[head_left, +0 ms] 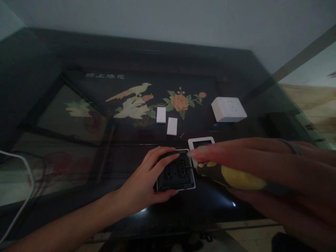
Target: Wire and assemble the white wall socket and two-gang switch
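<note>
Landmark: the switch body [174, 180], white-edged with a black inner face, on the dark glossy table [118, 218] near its front edge. Left hand [151, 173] is gripping it: fingers over the far edge and top, thumb along the near edge. Right hand [270, 159], right of the switch body, is wrapped around a screwdriver [243, 177] with a black-and-yellow handle; shaft points left, tip at the right part of the black face. Can't tell if the tip is seated in anything.

White frame [200, 140] just behind and right of the switch body, partly covered by the right hand. Small screw [182, 135] beyond the switch body. Two white plates [166, 120] past that, near each other; each has a tiny mark, too small to read. White socket box [229, 109] farther back and right of the switch body: slots visible, no legible brand.

Lettering [105, 76], far back and left of the switch body: four pale Chinese characters, last three read 上添花, first is blurred. Red round stamps [92, 122] left of it, illegible. White cable [30, 171] far left.
</note>
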A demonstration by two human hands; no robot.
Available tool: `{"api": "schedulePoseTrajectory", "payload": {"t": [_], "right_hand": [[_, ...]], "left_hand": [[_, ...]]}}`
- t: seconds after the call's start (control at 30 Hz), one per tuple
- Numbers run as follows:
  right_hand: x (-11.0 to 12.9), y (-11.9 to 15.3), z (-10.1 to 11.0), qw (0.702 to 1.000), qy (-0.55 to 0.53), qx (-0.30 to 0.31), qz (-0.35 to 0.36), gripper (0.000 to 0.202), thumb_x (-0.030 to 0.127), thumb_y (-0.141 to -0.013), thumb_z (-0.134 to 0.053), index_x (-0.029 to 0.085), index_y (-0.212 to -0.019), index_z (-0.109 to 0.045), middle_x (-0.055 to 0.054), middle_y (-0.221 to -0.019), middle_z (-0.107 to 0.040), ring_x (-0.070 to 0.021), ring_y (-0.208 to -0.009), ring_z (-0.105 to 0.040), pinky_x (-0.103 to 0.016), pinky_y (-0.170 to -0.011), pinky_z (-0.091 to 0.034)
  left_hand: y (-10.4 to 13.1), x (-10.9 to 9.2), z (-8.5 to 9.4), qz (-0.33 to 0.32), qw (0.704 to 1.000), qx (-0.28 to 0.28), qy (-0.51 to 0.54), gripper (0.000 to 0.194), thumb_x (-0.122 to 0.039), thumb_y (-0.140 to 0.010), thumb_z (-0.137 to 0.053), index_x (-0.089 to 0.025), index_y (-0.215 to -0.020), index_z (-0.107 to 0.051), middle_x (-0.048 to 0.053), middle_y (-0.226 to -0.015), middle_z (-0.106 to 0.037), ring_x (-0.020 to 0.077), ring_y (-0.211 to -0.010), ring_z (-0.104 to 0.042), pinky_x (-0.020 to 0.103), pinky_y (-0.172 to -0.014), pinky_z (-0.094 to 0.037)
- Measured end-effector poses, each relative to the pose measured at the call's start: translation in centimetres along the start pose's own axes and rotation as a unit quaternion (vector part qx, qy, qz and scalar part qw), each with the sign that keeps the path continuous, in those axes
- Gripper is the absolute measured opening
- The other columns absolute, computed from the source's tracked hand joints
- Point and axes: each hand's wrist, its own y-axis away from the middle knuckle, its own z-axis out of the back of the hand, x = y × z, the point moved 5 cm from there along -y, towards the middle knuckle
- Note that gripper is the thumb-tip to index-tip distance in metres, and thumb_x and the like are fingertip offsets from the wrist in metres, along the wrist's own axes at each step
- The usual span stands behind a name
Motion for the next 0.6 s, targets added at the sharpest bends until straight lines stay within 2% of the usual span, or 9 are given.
{"api": "schedulePoseTrajectory", "payload": {"t": [0.1,0.2,0.27,0.33,0.37,0.43,0.47,0.53,0.6], "right_hand": [[-0.3,-0.2,-0.3,0.998,-0.012,-0.017,-0.052,0.013,0.033,-0.095,-0.059,0.036,-0.097,-0.071,0.008,-0.093,-0.077,-0.0103,-0.063,-0.073,-0.014,-0.051,-0.06],[-0.8,-0.8,-0.8,0.996,-0.003,-0.001,-0.094,0.026,0.035,-0.098,-0.052,0.033,-0.081,-0.071,0.007,-0.08,-0.074,-0.0086,-0.054,-0.068,-0.016,-0.049,-0.058],[-0.7,-1.1,-0.8,0.999,-0.004,-0.001,-0.05,0.028,0.036,-0.099,-0.048,0.03,-0.083,-0.071,0.005,-0.083,-0.074,-0.0097,-0.059,-0.07,-0.017,-0.056,-0.059],[-0.3,-0.8,-0.6,1.0,-0.012,-0.002,0.017,0.02,0.033,-0.096,-0.052,0.03,-0.1,-0.071,0.003,-0.1,-0.075,-0.012,-0.077,-0.074,-0.017,-0.067,-0.061],[-0.3,-0.5,-0.4,1.0,-0.006,-0.006,0.024,0.023,0.032,-0.094,-0.055,0.032,-0.111,-0.069,0.004,-0.109,-0.075,-0.0126,-0.085,-0.075,-0.016,-0.072,-0.061],[-0.8,0.3,-0.1,0.999,0.017,-0.01,-0.034,0.036,0.034,-0.093,-0.056,0.043,-0.127,-0.06,0.01,-0.117,-0.073,-0.0127,-0.095,-0.074,-0.017,-0.076,-0.062],[-1.1,0.8,-0.1,0.997,0.024,-0.002,-0.075,0.036,0.039,-0.094,-0.055,0.046,-0.129,-0.059,0.012,-0.115,-0.074,-0.0131,-0.094,-0.075,-0.018,-0.074,-0.063],[-1.2,1.4,-0.1,0.99,0.048,0.013,-0.128,0.028,0.05,-0.095,-0.052,0.048,-0.12,-0.064,0.012,-0.108,-0.075,-0.013,-0.085,-0.075,-0.02,-0.067,-0.063],[-0.8,1.4,-0.2,0.988,0.072,0.029,-0.134,0.027,0.053,-0.097,-0.048,0.043,-0.107,-0.071,0.009,-0.102,-0.076,-0.0113,-0.076,-0.074,-0.019,-0.058,-0.06]], "left_hand": [[0.0,0.1,0.0,0.01,1.0,0.004,0.015,0.075,-0.033,-0.081,-0.074,-0.026,-0.144,-0.035,0.012,-0.145,-0.044,0.033,-0.134,-0.043,0.053,-0.113,-0.042],[0.0,0.1,0.0,0.005,1.0,0.011,0.007,0.076,-0.034,-0.081,-0.074,-0.026,-0.144,-0.033,0.013,-0.144,-0.043,0.0335,-0.132,-0.044,0.055,-0.111,-0.042],[0.0,0.0,0.0,0.001,1.0,0.009,0.001,0.079,-0.034,-0.08,-0.076,-0.026,-0.145,-0.032,0.014,-0.144,-0.043,0.0342,-0.132,-0.044,0.056,-0.111,-0.043],[0.0,0.0,0.0,0.003,1.0,0.002,-0.003,0.08,-0.033,-0.08,-0.076,-0.027,-0.146,-0.031,0.014,-0.145,-0.043,0.0351,-0.134,-0.043,0.056,-0.112,-0.042],[0.0,-0.1,0.0,0.003,1.0,-0.001,-0.003,0.079,-0.033,-0.08,-0.076,-0.028,-0.146,-0.031,0.013,-0.146,-0.043,0.0356,-0.135,-0.042,0.056,-0.112,-0.042],[-0.1,-0.1,0.0,0.006,1.0,0.002,0.001,0.077,-0.032,-0.081,-0.074,-0.028,-0.146,-0.031,0.013,-0.147,-0.043,0.0361,-0.137,-0.041,0.057,-0.112,-0.041],[-0.1,-0.1,0.0,0.008,1.0,0.005,0.004,0.076,-0.032,-0.082,-0.073,-0.028,-0.146,-0.031,0.012,-0.147,-0.043,0.0361,-0.137,-0.041,0.057,-0.113,-0.04],[-0.2,-0.1,0.1,0.009,1.0,0.006,0.01,0.075,-0.032,-0.081,-0.073,-0.028,-0.145,-0.032,0.012,-0.146,-0.044,0.0349,-0.136,-0.042,0.056,-0.113,-0.041],[-0.1,-0.1,0.2,0.007,1.0,0.004,0.008,0.074,-0.031,-0.082,-0.072,-0.027,-0.144,-0.033,0.013,-0.144,-0.044,0.0336,-0.134,-0.043,0.055,-0.112,-0.042]]}}
